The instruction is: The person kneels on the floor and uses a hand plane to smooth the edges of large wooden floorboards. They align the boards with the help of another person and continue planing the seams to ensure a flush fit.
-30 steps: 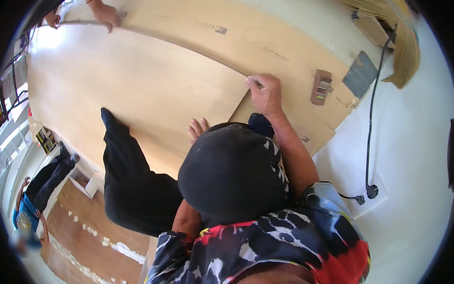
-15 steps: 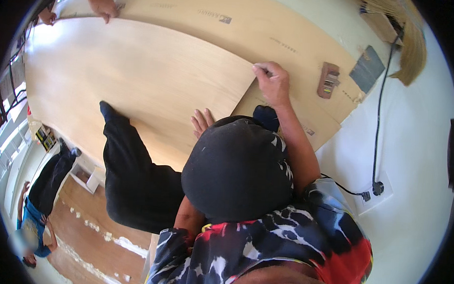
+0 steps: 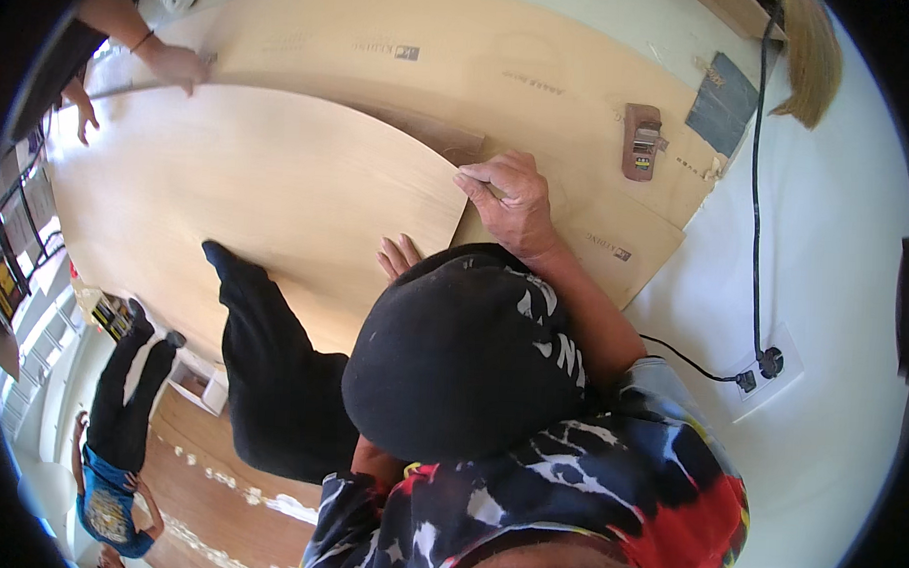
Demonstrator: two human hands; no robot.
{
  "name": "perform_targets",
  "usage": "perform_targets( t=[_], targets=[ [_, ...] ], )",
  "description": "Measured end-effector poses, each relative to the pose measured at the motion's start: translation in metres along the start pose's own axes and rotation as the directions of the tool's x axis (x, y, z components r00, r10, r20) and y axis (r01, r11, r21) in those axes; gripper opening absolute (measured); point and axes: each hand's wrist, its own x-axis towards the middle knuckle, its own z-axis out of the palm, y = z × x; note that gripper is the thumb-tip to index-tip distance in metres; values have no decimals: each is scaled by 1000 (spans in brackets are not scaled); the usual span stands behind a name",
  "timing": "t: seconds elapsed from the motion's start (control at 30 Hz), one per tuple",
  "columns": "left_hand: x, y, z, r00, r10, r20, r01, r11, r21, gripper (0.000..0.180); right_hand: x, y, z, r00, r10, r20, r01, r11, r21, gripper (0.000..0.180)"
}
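A hand plane (image 3: pixel 641 142) is sitting on the tan sheet (image 3: pixel 571 108) at far right, a grey sheet (image 3: pixel 723 105) lying just beside it; a cord (image 3: pixel 757 184) is running to a plug (image 3: pixel 770 362) farther right. Your left foot (image 3: pixel 217 254) is stretching over the panel (image 3: pixel 178 174), and your knee (image 3: pixel 462 354) is hiding the left palm. A co-worker's hand (image 3: pixel 177 66), blurred, is hovering near the upper-left edge; contact: cannot tell. The panel is lying before you over the tan sheet, long axis running left to right, right end pointing toward your right hand (image 3: pixel 508 196). Your hands are staying apart: the right pinching the far corner, the left hand (image 3: pixel 398 256) pressing fingers on its surface.
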Motion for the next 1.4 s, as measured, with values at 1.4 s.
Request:
perform_targets(
  t=[1.4],
  targets=[
    [251, -12, -70, 947, 317, 47, -225, 764, -604, 19, 4, 43, 8, 927, 367, -79, -364, 930, 47, 21]
  ],
)
